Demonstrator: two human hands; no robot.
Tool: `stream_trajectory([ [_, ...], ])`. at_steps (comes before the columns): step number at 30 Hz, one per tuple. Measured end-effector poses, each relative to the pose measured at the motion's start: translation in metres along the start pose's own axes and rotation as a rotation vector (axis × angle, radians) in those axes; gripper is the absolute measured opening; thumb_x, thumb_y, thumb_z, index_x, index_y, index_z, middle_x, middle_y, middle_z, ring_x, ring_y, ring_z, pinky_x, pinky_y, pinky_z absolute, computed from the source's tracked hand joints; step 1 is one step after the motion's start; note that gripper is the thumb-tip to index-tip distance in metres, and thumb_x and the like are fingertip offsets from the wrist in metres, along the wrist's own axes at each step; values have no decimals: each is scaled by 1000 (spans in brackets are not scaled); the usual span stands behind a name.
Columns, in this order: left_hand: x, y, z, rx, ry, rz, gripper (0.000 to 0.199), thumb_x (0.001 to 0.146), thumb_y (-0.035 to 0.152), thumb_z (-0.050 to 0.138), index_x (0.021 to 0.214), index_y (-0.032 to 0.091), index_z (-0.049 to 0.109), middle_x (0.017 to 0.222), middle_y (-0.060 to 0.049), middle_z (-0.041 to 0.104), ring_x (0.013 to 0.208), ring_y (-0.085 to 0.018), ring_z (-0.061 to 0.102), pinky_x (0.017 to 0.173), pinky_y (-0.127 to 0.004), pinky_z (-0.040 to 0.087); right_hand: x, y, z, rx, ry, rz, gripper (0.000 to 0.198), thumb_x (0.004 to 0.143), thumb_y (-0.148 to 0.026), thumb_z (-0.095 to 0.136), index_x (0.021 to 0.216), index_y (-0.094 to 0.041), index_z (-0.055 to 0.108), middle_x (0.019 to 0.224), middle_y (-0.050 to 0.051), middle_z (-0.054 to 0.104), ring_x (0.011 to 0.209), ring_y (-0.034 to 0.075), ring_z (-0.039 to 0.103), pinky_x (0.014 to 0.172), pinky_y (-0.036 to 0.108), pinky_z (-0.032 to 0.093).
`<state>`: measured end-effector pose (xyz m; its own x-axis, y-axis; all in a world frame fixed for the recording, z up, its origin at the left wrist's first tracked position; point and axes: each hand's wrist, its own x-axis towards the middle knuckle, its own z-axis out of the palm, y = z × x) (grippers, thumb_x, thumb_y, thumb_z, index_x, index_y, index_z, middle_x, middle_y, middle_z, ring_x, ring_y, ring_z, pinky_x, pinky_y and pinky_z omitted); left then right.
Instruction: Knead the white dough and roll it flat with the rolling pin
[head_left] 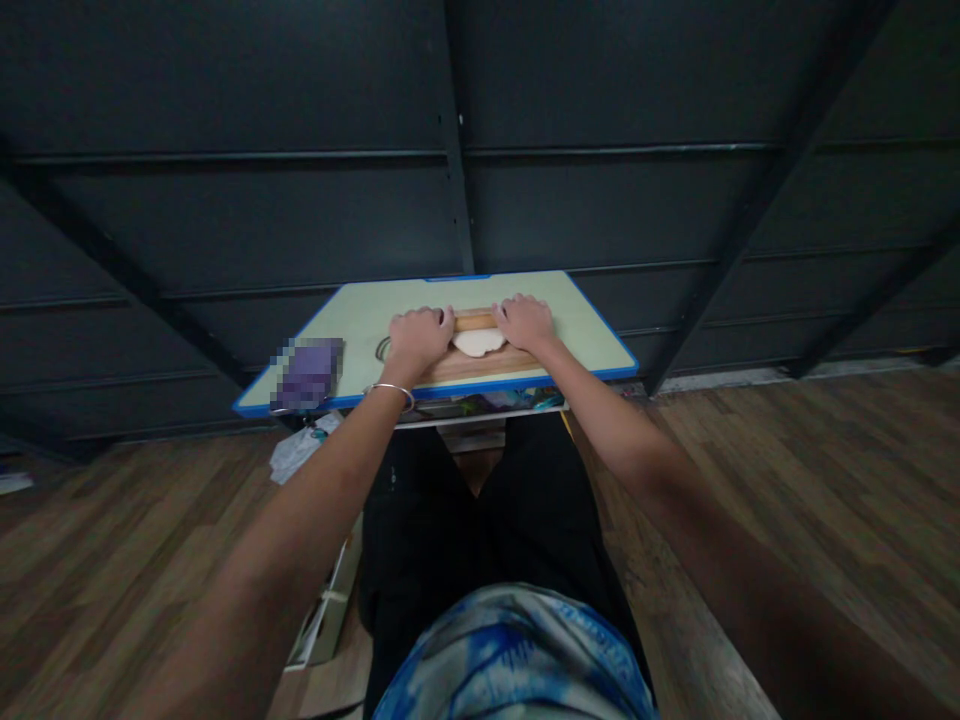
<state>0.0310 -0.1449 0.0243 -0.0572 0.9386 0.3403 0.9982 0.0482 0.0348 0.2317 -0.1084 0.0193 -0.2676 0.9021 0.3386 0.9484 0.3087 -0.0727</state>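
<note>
Your left hand point(420, 335) and right hand point(526, 322) at opposite ends of wooden rolling pin point(475, 322), fingers of both curled around it. Rolling pin lies crosswise; white dough point(480, 345) shows between your hands, on your side of it. Dough rests on wooden board point(472, 366), set on pale green, blue-edged counter point(589, 335). Purple item point(316, 368), partly pixelated, near counter's left corner. Bracelet point(394, 386) on your left wrist.

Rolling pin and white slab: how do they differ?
The rolling pin is tan and straight; the white slab is pale and wavy-edged. The left hand and right hand grip the rolling pin; the white slab lies on the wooden board, ungripped. Both show between the hands.
</note>
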Motion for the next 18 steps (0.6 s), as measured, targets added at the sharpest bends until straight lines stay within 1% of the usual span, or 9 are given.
stream_trajectory([
  [4,0,0,-1,-25,8,-17,77,109,56,17,120,12,79,121,-26,76,116,-39,68,98,-49,46,1,1,2,13,19,-13,70,116,-46,16,132,-12,75,136,22,70,124,34,62,105,47,44],
  [13,2,0,1,-36,-8,-43,77,109,56,17,123,12,78,123,-26,75,118,-41,67,99,-51,46,3,3,3,30,7,-25,71,116,-49,17,132,-12,75,136,22,69,123,35,61,106,48,42],
  [18,-1,2,-3,-29,-11,-21,81,109,57,13,122,11,78,123,-26,75,117,-41,67,98,-50,46,2,2,2,28,6,-15,70,116,-48,18,133,-12,75,135,22,70,123,35,62,105,48,43],
])
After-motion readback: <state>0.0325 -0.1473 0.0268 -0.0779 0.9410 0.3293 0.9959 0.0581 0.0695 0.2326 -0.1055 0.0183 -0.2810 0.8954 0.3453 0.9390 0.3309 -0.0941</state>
